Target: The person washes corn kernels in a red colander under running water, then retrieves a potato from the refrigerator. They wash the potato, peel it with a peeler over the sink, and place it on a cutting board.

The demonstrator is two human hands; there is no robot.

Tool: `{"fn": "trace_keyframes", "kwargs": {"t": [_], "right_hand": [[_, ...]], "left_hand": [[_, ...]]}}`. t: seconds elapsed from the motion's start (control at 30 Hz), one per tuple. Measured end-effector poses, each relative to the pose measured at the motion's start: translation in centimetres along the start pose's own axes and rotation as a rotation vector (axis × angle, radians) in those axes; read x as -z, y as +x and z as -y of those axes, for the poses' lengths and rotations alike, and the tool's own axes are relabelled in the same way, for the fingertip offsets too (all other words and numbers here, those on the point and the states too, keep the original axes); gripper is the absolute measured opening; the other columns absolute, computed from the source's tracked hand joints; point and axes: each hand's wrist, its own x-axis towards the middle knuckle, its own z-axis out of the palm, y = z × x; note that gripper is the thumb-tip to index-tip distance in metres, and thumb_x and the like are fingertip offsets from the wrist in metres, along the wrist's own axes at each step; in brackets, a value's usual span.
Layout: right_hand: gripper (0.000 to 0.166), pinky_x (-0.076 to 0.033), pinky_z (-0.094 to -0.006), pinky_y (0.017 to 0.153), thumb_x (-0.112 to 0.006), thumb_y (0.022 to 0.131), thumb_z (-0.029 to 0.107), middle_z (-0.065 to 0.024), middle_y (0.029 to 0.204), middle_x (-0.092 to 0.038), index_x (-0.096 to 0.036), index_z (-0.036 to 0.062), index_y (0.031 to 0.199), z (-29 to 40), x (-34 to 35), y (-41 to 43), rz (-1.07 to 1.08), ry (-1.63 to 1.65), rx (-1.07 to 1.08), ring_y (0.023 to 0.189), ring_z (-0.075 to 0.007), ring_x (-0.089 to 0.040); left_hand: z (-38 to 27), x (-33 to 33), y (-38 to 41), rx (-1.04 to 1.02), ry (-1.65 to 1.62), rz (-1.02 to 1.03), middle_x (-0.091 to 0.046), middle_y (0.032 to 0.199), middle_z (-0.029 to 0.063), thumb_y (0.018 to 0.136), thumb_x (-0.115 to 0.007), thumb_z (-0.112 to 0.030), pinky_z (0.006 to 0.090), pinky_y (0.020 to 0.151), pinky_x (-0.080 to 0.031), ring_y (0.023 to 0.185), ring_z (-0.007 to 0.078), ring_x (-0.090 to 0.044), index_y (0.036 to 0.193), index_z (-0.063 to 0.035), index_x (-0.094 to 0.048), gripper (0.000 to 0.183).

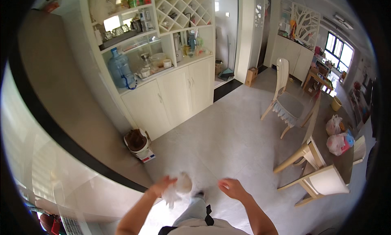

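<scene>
In the lower middle of the head view, my left hand (162,185) grips a whitish plastic bag (171,197). A pale, rounded bulge (184,183) hangs beside the fingers; motion blur hides what it contains. My right hand (230,187) is held out over the floor on the other side, its fingers loosely curled. Nothing shows inside that hand. Below both hands are my trouser leg (192,208) and a dark shoe (200,193) on the grey tiled floor (210,149).
A lined waste bin (137,142) stands against the white cabinet (174,97), which carries a blue water jug (119,67). At right, chairs (325,180) surround a dining table (323,122) holding plastic bags (336,143). A cardboard box (251,77) sits near the doorway.
</scene>
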Motion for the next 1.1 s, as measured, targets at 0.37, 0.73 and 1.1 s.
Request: {"fn": "trace_keyframes", "kwargs": {"t": [0.37,0.73,1.1], "right_hand": [[0.025,-0.039,-0.0227,0.062,-0.042,0.09,0.026,-0.0015,0.074,-0.052,-0.052,0.0059,0.08,-4.2,20.3,34.0,-0.685,0.528,-0.214,0.07,-0.0106,-0.048],[0.024,-0.029,-0.017,0.051,-0.043,0.09,0.023,0.006,0.063,-0.041,-0.046,0.0105,0.069,-22.2,39.7,53.0,-0.604,1.128,-0.18,0.054,-0.0033,-0.034],[0.029,-0.036,-0.0226,0.063,-0.04,0.091,0.027,0.0013,0.07,-0.044,-0.045,0.0066,0.071,-39.3,52.1,80.3,-0.553,0.786,-0.252,0.067,-0.0079,-0.039]], "left_hand": [[-41.1,-10.4,21.7,-0.402,-0.474,0.586,-0.054,0.076,0.0022,0.084,-0.05,-0.025,0.0315,0.064,-0.044,0.063,0.0129,-0.051,0.093,-0.0085,-0.049,0.019],[-51.9,-23.4,56.8,-0.474,-0.019,0.389,-0.052,0.08,-0.0015,0.08,-0.058,-0.016,0.0233,0.062,-0.039,0.067,0.0074,-0.047,0.091,-0.0061,-0.05,0.017],[-68.9,-26.8,81.7,-0.578,-0.074,0.099,-0.059,0.08,0.0006,0.081,-0.058,-0.017,0.0224,0.065,-0.043,0.073,0.0074,-0.053,0.087,0.0016,-0.06,0.019]]}}
